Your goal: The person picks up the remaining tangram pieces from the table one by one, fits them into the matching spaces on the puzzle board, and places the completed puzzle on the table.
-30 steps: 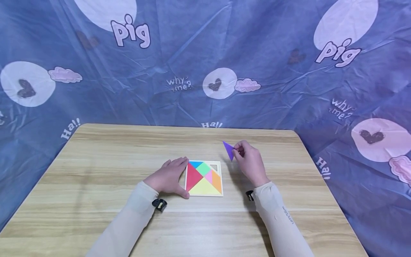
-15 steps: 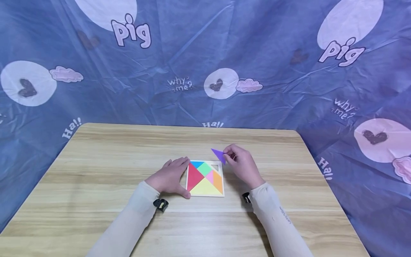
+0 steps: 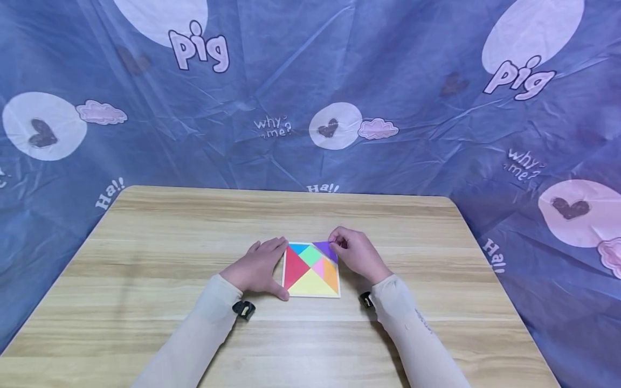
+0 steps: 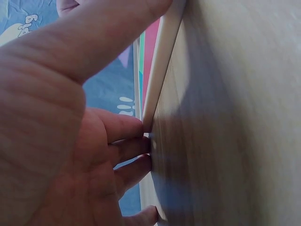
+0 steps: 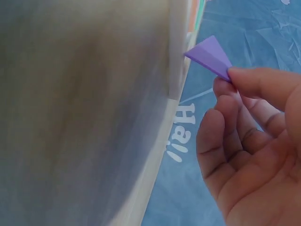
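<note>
A square tangram tray [image 3: 310, 296] with a pale wooden rim lies on the table. Red, yellow, blue, green, pink and orange pieces sit flat in it. My left hand [image 3: 257, 268] rests along its left side, thumb at the near corner and fairly straight fingers at the far one. My right hand [image 3: 357, 251] pinches a purple triangle piece [image 3: 324, 248] by one corner between thumb and index finger. In the head view this triangle covers the tray's far right corner. The right wrist view shows the triangle [image 5: 212, 54] tilted and raised above the rim.
Wood-grain table [image 3: 194, 215] surrounds the tray, with its far edge beyond both hands. A blue printed cloth [image 3: 271, 81] hangs behind and at the sides. Small black wrist cameras sit under both pale sleeves.
My right hand has brought the purple triangle left and nearer, from beyond the tray's right side to over its far right corner, hiding the gap there. My left hand has stayed at the tray.
</note>
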Motion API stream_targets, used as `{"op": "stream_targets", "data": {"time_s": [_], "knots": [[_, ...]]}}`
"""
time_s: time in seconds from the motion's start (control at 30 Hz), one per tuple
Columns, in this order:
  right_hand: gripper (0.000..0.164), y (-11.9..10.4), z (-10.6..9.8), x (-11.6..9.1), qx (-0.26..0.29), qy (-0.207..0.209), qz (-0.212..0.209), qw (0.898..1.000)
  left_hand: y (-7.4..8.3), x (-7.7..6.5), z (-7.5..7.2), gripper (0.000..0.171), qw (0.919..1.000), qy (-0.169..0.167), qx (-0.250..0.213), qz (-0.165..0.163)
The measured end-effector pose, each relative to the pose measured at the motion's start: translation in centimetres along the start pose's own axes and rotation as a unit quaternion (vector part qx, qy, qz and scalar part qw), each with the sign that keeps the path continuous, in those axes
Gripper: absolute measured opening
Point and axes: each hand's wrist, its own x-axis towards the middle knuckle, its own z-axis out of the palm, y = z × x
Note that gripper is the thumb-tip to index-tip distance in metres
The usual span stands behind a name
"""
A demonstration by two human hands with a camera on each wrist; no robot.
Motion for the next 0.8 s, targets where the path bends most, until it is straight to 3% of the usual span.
{"op": "stream_targets", "data": {"time_s": [0.23,0.53,0.8], "knots": [[0.006,-0.1,0.2,0.0,-0.017,-0.032,0.028,0.999,0.0,0.0,0.0,0.128,1.0000,-0.001,0.005,-0.001],[0.006,-0.1,0.6,0.5,-0.001,-0.019,0.067,0.998,-0.1,0.0,0.0,0.128,1.0000,-0.002,0.001,-0.002],[0.005,0.1,0.9,1.2,-0.047,-0.047,0.092,0.994,0.0,0.1,0.0,0.128,1.0000,0.002,-0.004,0.002]]}}
